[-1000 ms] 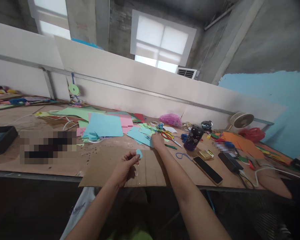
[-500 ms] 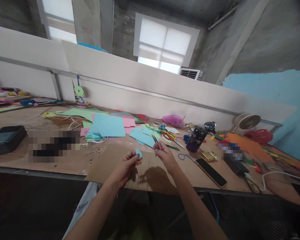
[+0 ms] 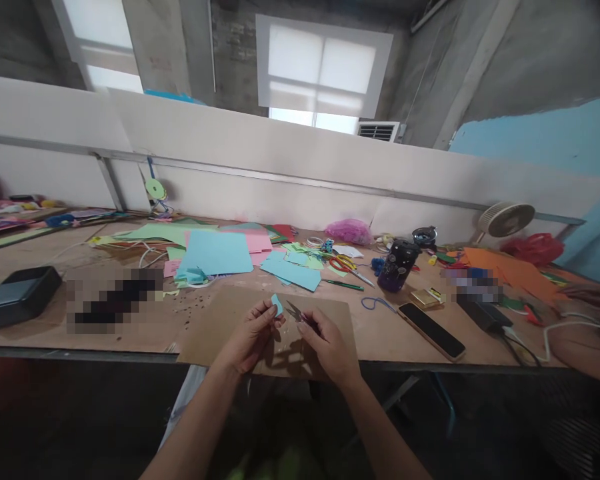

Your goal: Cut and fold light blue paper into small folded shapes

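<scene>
One paper scrap (image 3: 277,305), pale blue, sits just below the middle of my feed, pinched between the thumb and fingers of the left hand (image 3: 257,325). I have the right hand (image 3: 325,337) closed around small scissors (image 3: 295,311), blades parted and pointing up and left, tips just beside the scrap; from here I cannot tell whether they touch it. The hands are near each other but apart, over the cardboard (image 3: 207,323) at the front of the counter (image 3: 373,337). Beyond them, left of centre, I see a blue sheet (image 3: 220,252); right of centre lie a green pencil (image 3: 345,285) and bigger scissors (image 3: 347,265). On the right half, a tumbler (image 3: 399,270) stands behind a phone (image 3: 431,331), with a fan (image 3: 507,219) farther right.
</scene>
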Demonstrator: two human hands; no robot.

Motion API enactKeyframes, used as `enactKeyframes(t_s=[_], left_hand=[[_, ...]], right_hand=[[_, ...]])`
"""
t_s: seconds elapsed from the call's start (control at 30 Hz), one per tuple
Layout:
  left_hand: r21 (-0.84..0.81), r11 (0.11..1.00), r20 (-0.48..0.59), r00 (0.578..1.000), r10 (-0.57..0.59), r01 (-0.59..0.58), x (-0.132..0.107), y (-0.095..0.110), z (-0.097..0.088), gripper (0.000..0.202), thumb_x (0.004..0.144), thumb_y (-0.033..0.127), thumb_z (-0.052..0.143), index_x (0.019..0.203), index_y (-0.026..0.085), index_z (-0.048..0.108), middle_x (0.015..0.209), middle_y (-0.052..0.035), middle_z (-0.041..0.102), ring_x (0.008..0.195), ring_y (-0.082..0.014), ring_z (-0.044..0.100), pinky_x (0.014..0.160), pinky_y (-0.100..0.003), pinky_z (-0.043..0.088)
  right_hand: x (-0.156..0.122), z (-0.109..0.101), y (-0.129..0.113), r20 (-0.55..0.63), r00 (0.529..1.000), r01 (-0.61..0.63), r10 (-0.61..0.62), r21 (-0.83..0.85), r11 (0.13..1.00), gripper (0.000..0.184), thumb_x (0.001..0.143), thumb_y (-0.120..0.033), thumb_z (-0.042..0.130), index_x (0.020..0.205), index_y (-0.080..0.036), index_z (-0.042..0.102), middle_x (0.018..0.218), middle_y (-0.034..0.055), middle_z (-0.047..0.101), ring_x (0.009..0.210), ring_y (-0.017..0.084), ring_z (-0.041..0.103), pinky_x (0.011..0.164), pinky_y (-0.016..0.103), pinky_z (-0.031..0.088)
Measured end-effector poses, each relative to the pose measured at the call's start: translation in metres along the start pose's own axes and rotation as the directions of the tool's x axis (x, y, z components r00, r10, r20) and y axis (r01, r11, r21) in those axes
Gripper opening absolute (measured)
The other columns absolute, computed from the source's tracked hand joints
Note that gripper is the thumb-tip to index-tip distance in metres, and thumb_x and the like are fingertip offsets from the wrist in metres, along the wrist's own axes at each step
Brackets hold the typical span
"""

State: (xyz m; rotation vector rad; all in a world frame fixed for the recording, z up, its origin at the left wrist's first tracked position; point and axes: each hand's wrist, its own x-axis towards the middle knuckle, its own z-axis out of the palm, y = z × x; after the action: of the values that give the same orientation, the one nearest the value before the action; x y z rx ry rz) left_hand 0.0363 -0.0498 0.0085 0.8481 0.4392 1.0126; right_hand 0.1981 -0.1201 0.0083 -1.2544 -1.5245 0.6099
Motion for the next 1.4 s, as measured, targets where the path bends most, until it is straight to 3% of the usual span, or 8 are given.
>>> enactKeyframes(t_s=[0.23,0.8,1.0,1.4], left_hand=[[0.094,0.996,0.020,1.000,-0.011,0.009,0.001,-0.001,-0.004,0.020,0.071,0.030,0.078,0.083,0.018,0.067,0.077,0.0000,0.064,0.072,-0.0101,0.060,0.068,-0.018,0.048],[0.102,0.994,0.008,0.999,-0.032,0.031,0.001,0.000,-0.002,0.020,0.070,0.028,0.079,0.080,0.017,0.066,0.068,0.0029,0.059,0.058,-0.0061,0.052,0.058,-0.015,0.044],[0.118,0.993,-0.063,0.998,-0.005,0.012,0.001,-0.001,-0.001,0.025,0.065,0.030,0.083,0.078,0.017,0.065,0.067,0.0045,0.060,0.055,-0.0055,0.052,0.057,-0.015,0.045],[0.203,0.979,-0.050,0.998,0.047,-0.036,-0.001,-0.001,0.007,0.019,0.064,0.025,0.082,0.074,0.018,0.067,0.073,0.0014,0.068,0.064,-0.0092,0.060,0.066,-0.019,0.047]], right_hand=[[-0.005,0.000,-0.002,-0.016,0.999,0.046,-0.047,-0.041,0.998,0.014,0.090,-0.031,0.055,0.095,-0.021,0.063,0.090,0.0022,0.063,0.085,0.019,0.057,0.074,0.026,0.041],[-0.007,-0.001,-0.003,-0.034,0.998,0.046,-0.051,-0.119,0.992,0.011,0.089,-0.030,0.057,0.092,-0.021,0.062,0.084,0.0008,0.059,0.078,0.017,0.054,0.068,0.025,0.037],[-0.007,-0.001,-0.006,-0.040,0.997,0.063,-0.070,-0.151,0.987,0.010,0.088,-0.030,0.056,0.091,-0.022,0.062,0.085,0.0012,0.061,0.080,0.018,0.054,0.068,0.026,0.038],[-0.008,0.001,-0.007,-0.081,0.994,0.055,-0.079,-0.268,0.962,0.018,0.093,-0.036,0.049,0.089,-0.022,0.060,0.086,0.0033,0.064,0.079,0.019,0.057,0.065,0.026,0.036]])
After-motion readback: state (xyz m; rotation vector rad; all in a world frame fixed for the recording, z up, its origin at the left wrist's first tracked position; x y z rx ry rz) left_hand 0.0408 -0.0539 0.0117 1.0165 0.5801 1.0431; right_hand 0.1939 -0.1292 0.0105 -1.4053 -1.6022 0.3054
